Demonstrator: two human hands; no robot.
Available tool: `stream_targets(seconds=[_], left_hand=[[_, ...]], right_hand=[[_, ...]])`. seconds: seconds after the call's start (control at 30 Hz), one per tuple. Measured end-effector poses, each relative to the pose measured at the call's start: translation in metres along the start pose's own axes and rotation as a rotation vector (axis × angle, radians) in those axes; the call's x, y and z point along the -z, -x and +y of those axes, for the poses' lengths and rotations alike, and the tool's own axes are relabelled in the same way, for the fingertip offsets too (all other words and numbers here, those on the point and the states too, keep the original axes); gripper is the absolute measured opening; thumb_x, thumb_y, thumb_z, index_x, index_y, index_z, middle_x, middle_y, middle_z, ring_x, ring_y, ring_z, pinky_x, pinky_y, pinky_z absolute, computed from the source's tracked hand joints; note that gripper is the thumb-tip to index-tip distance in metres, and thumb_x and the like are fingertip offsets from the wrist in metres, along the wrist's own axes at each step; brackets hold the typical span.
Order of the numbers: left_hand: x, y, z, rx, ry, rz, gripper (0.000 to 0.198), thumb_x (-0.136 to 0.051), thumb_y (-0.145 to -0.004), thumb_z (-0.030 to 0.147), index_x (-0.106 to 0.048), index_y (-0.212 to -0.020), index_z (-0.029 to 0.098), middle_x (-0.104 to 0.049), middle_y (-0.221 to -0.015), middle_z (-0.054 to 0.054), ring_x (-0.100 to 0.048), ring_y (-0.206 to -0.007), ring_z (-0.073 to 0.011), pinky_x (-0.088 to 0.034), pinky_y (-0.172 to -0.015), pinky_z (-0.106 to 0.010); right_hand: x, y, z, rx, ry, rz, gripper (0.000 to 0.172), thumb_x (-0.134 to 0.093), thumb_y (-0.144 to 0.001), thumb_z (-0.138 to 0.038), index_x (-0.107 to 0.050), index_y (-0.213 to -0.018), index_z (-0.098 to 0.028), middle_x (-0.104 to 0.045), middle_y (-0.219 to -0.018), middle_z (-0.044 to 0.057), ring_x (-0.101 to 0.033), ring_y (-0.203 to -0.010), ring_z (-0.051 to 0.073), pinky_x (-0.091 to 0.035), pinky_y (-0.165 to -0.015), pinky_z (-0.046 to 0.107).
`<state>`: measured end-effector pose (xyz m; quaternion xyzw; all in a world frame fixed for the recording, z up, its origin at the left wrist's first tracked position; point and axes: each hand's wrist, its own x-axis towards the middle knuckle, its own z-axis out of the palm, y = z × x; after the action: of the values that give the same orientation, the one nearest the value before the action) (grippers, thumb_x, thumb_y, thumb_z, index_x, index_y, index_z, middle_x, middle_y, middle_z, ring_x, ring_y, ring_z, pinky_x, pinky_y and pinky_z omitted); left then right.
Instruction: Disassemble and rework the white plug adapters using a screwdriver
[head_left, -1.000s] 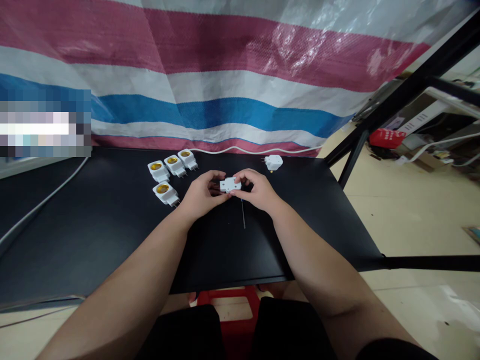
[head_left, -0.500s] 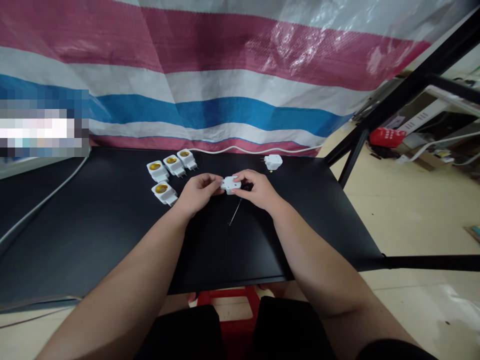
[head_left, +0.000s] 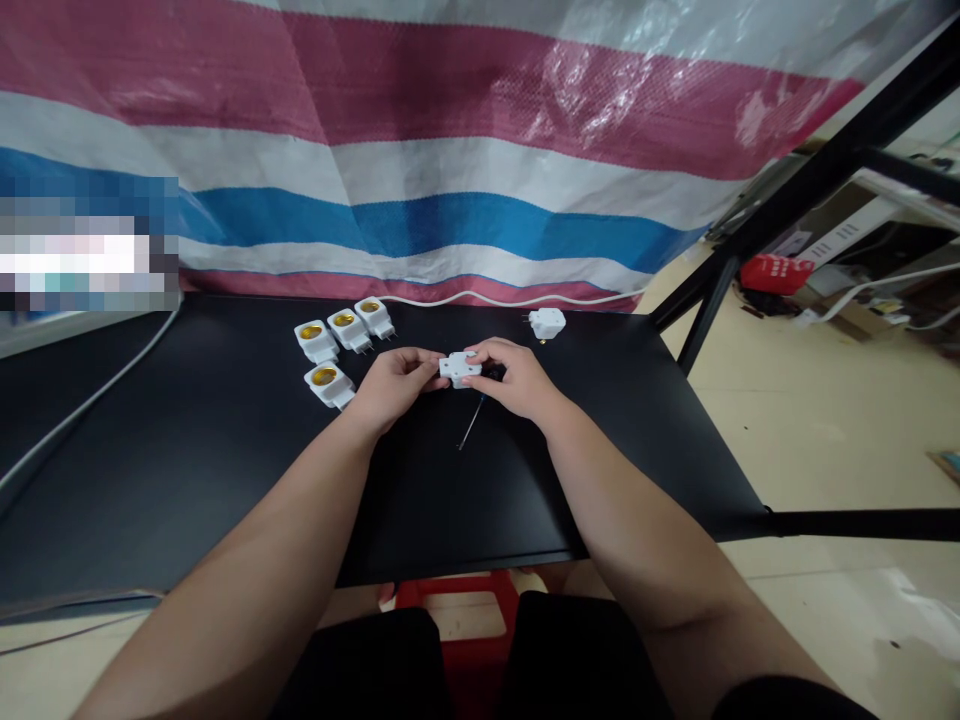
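On the black desk (head_left: pixel 225 480), the left hand (head_left: pixel 394 385) and right hand (head_left: pixel 510 378) are pinching a white plug adapter (head_left: pixel 460 369) at its edges, with a thin screwdriver (head_left: pixel 471 428) projecting from beneath the right.

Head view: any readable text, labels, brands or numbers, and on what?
None legible: the held white plug adapter and the lamp-socket adapters show no readable marks; the white marks on the red packet are too small to read; the pixelated patch at left is unreadable.

Left hand (head_left: pixel 394 388) and right hand (head_left: pixel 516 378), curled inward
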<state>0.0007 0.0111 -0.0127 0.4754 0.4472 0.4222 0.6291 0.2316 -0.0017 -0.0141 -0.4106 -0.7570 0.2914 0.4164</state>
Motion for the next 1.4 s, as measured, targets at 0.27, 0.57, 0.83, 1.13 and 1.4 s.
stream_targets(seconds=[0.27, 0.57, 0.83, 1.13, 1.4], left_hand=[[0.0, -0.002, -0.002, -0.023, -0.019, 0.022, 0.027, -0.09, -0.083, 0.031, -0.081, -0.1, 0.012, -0.082, -0.098, -0.009, -0.077, -0.079, -0.015, -0.067, -0.09, -0.034], [-0.002, -0.001, 0.0, -0.028, -0.031, 0.041, 0.023, -0.088, -0.084, 0.028, -0.08, -0.099, 0.012, -0.082, -0.099, -0.009, -0.077, -0.079, -0.0146, -0.067, -0.088, -0.031], [-0.001, -0.001, -0.001, -0.052, -0.014, 0.032, 0.027, -0.089, -0.082, 0.031, -0.079, -0.098, 0.012, -0.082, -0.1, -0.009, -0.077, -0.08, -0.0146, -0.067, -0.088, -0.032], [0.001, -0.002, -0.004, -0.078, -0.026, 0.065, 0.029, -0.088, -0.081, 0.03, -0.077, -0.101, 0.012, -0.08, -0.096, -0.008, -0.077, -0.077, -0.0146, -0.067, -0.087, -0.033], [-0.002, -0.003, -0.003, -0.066, -0.017, 0.099, 0.019, -0.083, -0.081, 0.027, -0.076, -0.094, 0.014, -0.079, -0.092, -0.006, -0.076, -0.075, -0.014, -0.067, -0.085, -0.032]], right_hand=[[-0.003, -0.001, 0.006, -0.039, -0.097, 0.01, 0.02, -0.084, -0.087, -0.033, -0.072, -0.098, -0.023, -0.076, -0.125, 0.009, -0.077, -0.108, 0.025, -0.062, -0.102, 0.049], [-0.008, -0.003, 0.009, -0.053, -0.166, 0.036, 0.023, -0.085, -0.087, -0.038, -0.071, -0.097, -0.023, -0.077, -0.121, 0.009, -0.077, -0.11, 0.025, -0.063, -0.1, 0.047], [-0.009, -0.002, 0.005, -0.08, -0.138, 0.041, 0.023, -0.082, -0.089, -0.04, -0.07, -0.1, -0.024, -0.077, -0.127, 0.009, -0.076, -0.097, 0.022, -0.063, -0.092, 0.046], [-0.011, -0.005, 0.008, -0.206, -0.248, 0.151, 0.03, -0.079, -0.087, -0.045, -0.061, -0.1, -0.025, -0.074, -0.127, 0.008, -0.074, -0.088, 0.02, -0.063, -0.081, 0.04], [0.002, -0.002, 0.016, -0.246, 0.23, 0.371, 0.023, -0.08, -0.082, -0.036, -0.063, -0.092, -0.025, -0.068, -0.096, 0.006, -0.063, -0.081, 0.023, -0.056, -0.081, 0.045]])
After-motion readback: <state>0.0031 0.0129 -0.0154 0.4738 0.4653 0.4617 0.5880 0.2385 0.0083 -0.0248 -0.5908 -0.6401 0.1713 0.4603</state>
